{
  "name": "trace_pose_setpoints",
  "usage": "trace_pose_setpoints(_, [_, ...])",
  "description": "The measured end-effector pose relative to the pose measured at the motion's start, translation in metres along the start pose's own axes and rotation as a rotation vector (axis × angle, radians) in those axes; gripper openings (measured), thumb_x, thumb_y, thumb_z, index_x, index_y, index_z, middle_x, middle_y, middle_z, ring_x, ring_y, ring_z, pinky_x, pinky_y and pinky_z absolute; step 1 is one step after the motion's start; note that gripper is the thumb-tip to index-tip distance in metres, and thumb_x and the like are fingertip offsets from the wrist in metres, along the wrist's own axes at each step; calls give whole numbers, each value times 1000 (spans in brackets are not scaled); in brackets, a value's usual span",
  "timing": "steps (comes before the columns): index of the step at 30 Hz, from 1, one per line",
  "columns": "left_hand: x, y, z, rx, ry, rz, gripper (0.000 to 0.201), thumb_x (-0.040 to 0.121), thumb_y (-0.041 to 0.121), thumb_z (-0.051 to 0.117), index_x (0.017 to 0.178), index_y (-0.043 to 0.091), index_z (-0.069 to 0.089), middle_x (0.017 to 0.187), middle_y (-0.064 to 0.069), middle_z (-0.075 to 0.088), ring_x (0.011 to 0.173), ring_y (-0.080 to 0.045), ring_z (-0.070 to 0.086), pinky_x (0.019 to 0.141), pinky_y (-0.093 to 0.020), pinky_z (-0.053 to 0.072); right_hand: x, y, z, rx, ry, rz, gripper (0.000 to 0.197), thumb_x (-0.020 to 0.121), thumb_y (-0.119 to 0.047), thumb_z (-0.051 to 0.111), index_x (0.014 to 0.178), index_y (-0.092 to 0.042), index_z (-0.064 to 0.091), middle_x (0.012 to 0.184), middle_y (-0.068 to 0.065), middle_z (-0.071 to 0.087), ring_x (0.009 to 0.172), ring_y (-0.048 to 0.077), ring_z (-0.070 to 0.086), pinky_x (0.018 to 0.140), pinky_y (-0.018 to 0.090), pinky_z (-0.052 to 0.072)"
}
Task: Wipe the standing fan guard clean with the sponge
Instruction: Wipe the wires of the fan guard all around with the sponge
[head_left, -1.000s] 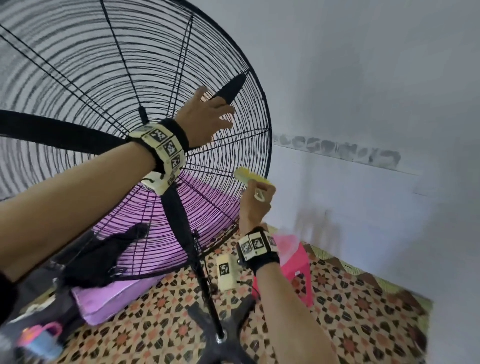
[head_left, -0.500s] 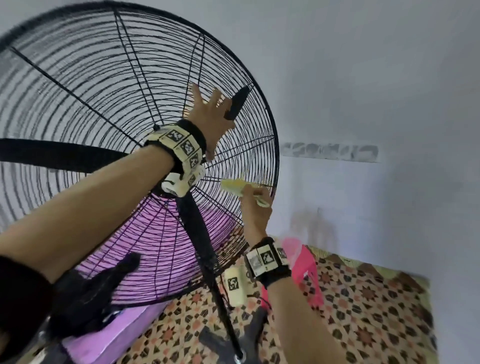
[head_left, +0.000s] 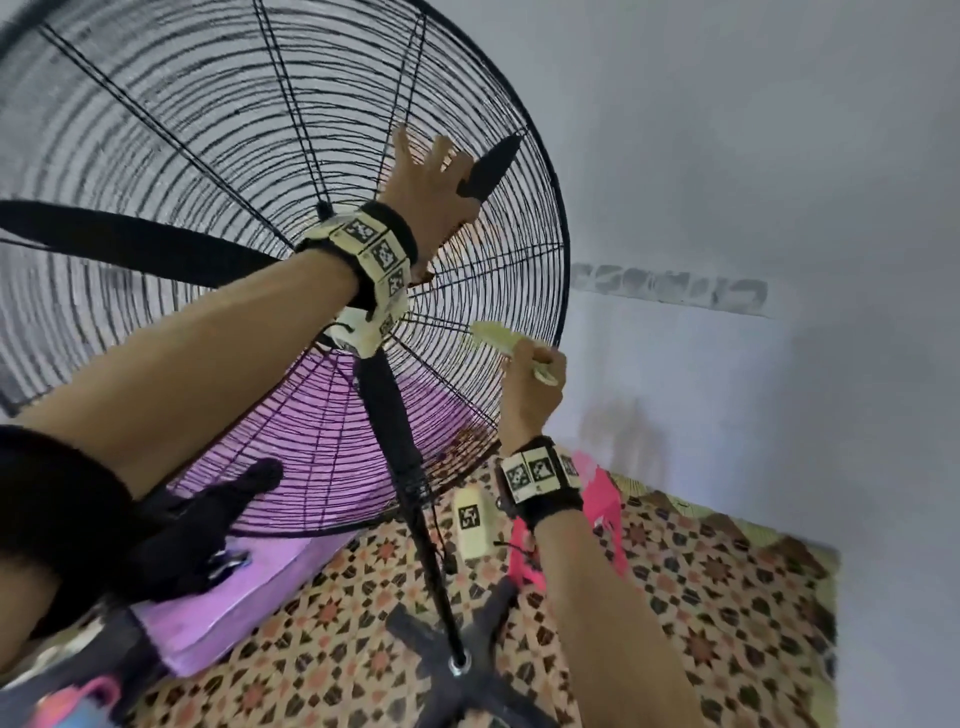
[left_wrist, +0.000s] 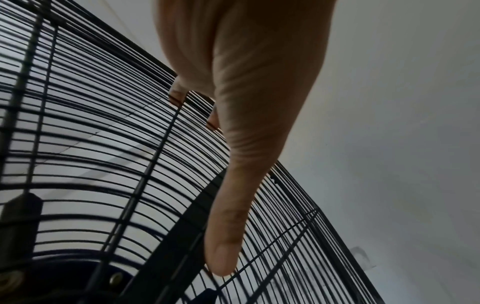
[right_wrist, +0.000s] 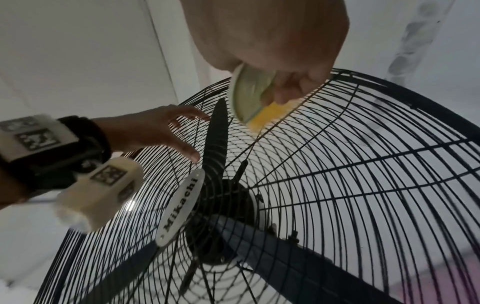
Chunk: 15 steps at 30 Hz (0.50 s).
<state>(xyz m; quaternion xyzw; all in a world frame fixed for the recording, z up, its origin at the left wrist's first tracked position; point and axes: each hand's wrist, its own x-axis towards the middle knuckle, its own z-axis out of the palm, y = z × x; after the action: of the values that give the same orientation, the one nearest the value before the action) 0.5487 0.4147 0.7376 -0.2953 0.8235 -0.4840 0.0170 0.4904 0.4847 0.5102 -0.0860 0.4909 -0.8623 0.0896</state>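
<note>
1. Sponge (head_left: 496, 335): yellow-green, with a pale scouring face and a yellow body in the right wrist view (right_wrist: 255, 102). Pinched in the curled fingers of the right hand (head_left: 532, 395) and laid against the wires at the right side of the guard, just inside the outer rim.
2. Fan guard (head_left: 171, 156): large round black wire cage of concentric rings crossed by radial spokes, tilted, filling the upper left of the head view. Black blades (head_left: 491, 163) show behind the wires.
3. Badge (right_wrist: 182, 207): white oval plate at the centre of the guard, black lettering reading "Mikachi".
4. Left hand (head_left: 426, 192): fingers spread and straight, tips resting on the upper right wires of the guard; nothing held. In the left wrist view the thumb (left_wrist: 233, 226) hangs free of the wires.
5. Wrist bands (head_left: 540, 473): black straps on both wrists carrying cream blocks printed with black-and-white square markers.
6. Fan pole (head_left: 415, 499): black, running down to a black cross-shaped base (head_left: 467, 670).
7. Floor (head_left: 701, 597): patterned tiles in brown, orange and cream.
8. Purple block (head_left: 234, 608) lies left of the base; a pink stool (head_left: 602, 499) stands behind the right wrist.
9. Wall (head_left: 753, 156): plain pale, with a grey patterned strip (head_left: 670, 288) across it.
</note>
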Motion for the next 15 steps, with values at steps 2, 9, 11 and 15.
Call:
trace_pose_setpoints(2, [-4, 0, -2, -12, -11, 4, 115, 52, 55, 97, 150, 44, 40, 166, -12, 16, 155, -43, 7, 114, -81, 17, -3, -5, 0, 3, 151, 5, 13, 95, -20, 66, 92, -13, 55, 81, -8, 64, 67, 4, 62, 58, 25, 49])
trace_pose_setpoints(9, [-11, -1, -7, -31, -6, -8, 112, 56, 53, 96, 151, 43, 39, 166, -11, 16, 155, -42, 6, 116, -79, 16, -51, -2, 10, -73, -239, -123, 16, 93, -12, 68, 95, 0, 57, 83, 0, 66, 64, -1, 59, 53, 13, 43])
trace_pose_setpoints(11, [-12, -3, -3, 8, 19, -12, 112, 54, 59, 94, 150, 45, 39, 163, -10, 19, 153, -40, 10, 116, -77, 20, -44, -4, 9, -23, -55, -120, 15, 95, -9, 64, 100, 2, 54, 80, -6, 64, 62, -8, 60, 50, 10, 43])
trace_pose_setpoints(15, [-14, -2, -1, 18, 50, 2, 110, 55, 61, 94, 149, 45, 40, 162, -9, 21, 152, -40, 13, 116, -76, 20, -50, -9, 19, -33, -19, -94, 15, 97, -15, 63, 99, -10, 49, 80, -5, 65, 62, 4, 65, 49, 20, 51])
